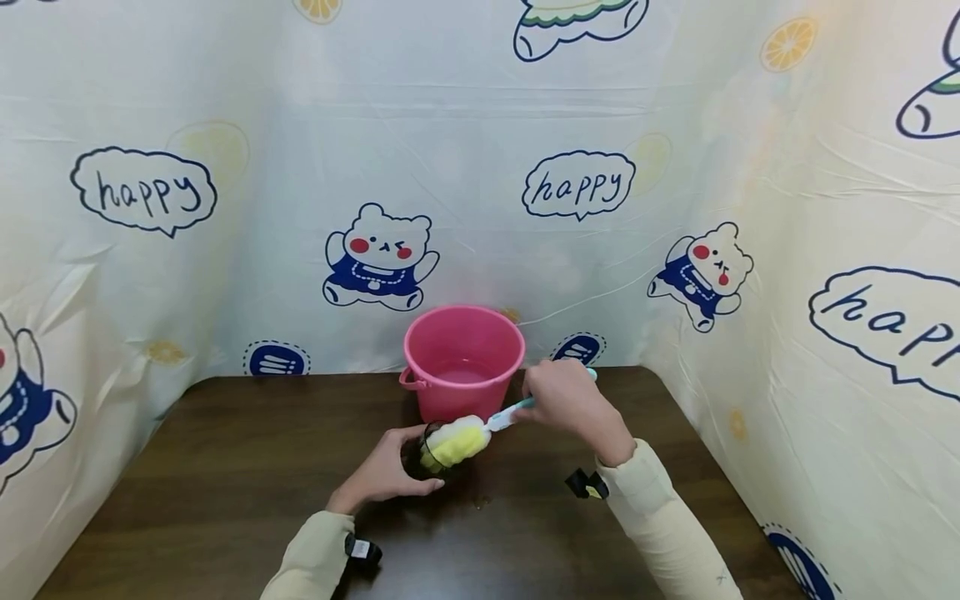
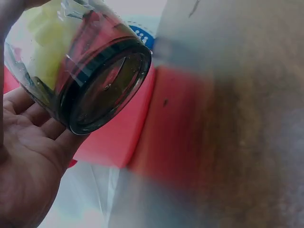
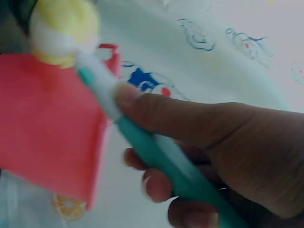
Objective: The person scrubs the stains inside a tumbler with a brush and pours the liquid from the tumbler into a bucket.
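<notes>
My left hand [image 1: 390, 468] grips a dark, clear drinking glass [image 2: 102, 88] tilted on its side, its mouth facing right. Wet streaks show on the glass wall in the left wrist view. In my right hand [image 1: 566, 398] is the teal and white handle [image 3: 161, 152] of a bottle brush, with the thumb along its top and the fingers curled beneath. The brush's yellow and white sponge head [image 1: 457, 442] sits partly inside the glass, its rear part sticking out of the mouth. Both hands work above the table, just in front of the pink bucket [image 1: 450, 404].
The bucket, its handle at the left side, stands at the back of the dark wooden table [image 1: 225, 467]. A white curtain [image 1: 480, 125] printed with bears and "happy" bubbles hangs behind and along both sides. A few small drops [image 1: 482, 503] lie on the tabletop.
</notes>
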{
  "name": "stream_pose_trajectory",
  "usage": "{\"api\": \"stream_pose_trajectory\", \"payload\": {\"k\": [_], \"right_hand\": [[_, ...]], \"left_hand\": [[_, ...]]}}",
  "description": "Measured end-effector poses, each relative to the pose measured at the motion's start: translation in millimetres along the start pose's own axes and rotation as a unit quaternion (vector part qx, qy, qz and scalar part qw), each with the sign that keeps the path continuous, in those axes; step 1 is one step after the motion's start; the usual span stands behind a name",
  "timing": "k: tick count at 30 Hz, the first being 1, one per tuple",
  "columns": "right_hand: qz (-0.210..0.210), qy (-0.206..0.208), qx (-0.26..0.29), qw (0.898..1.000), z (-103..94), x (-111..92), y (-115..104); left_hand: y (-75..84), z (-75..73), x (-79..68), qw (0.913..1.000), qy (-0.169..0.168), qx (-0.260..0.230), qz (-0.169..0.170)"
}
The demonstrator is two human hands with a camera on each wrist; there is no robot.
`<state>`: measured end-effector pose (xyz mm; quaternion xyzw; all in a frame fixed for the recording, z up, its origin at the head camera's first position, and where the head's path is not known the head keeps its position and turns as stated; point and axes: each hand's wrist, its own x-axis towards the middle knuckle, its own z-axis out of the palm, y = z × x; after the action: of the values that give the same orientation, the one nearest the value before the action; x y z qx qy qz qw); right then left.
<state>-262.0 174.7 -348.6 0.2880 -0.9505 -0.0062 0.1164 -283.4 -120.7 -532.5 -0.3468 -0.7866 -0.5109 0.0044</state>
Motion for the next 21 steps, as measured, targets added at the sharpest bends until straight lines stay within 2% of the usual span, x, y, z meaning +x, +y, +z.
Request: {"api": "stream_pose_trajectory", "payload": {"k": [4, 7, 11, 15, 18, 21], "right_hand": [[-0.025, -0.013, 0.004, 1.0, -8.0, -4, -4], [-0.041, -0.002, 0.011, 0.999, -11.8, -2, -4], [-0.019, 0.012, 0.004, 1.0, -10.5, 2, 2], [0.007, -0.011, 0.013, 1.0, -6.3, 2, 5], [0.005, -0.034, 0.031, 0.999, -3.7, 0, 4], [-0.015, -0.034, 0.046, 0.998, -1.3, -2, 4]], "left_hand": [[3.5, 1.1, 3.9, 1.0, -0.005, 0.003, 0.005], [6.9, 3.5, 6.7, 0.9998, -0.02, 0.003, 0.01], [9.7, 4.3, 8.2, 0.9996, -0.024, 0.002, 0.012], [10.1, 1.0, 6.8, 0.9998, -0.014, 0.008, 0.014], [9.1, -0.7, 4.3, 0.9998, -0.01, 0.014, 0.01], [7.3, 0.8, 1.4, 0.9998, -0.015, 0.01, 0.004]]}}
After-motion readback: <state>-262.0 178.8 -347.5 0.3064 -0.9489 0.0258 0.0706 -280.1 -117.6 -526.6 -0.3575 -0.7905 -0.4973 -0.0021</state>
